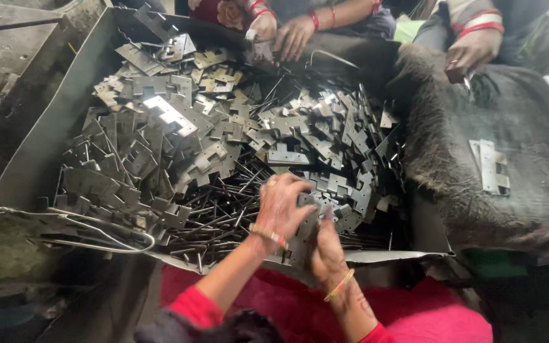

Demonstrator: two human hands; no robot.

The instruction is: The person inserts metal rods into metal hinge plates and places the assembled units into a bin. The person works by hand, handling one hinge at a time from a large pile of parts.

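Observation:
My left hand and my right hand meet at the near edge of a big sheet-metal tray. Both are closed around grey metal hinge plates held between them. Whether a pin is also in the fingers cannot be told. The tray holds a deep heap of loose hinge leaves. A pile of thin steel pins lies just left of my hands.
A dark furry cloth covers the surface to the right, with one assembled hinge on it. Other people's hands work at the tray's far edge and at the far right. A bent wire lies on the tray's near-left rim.

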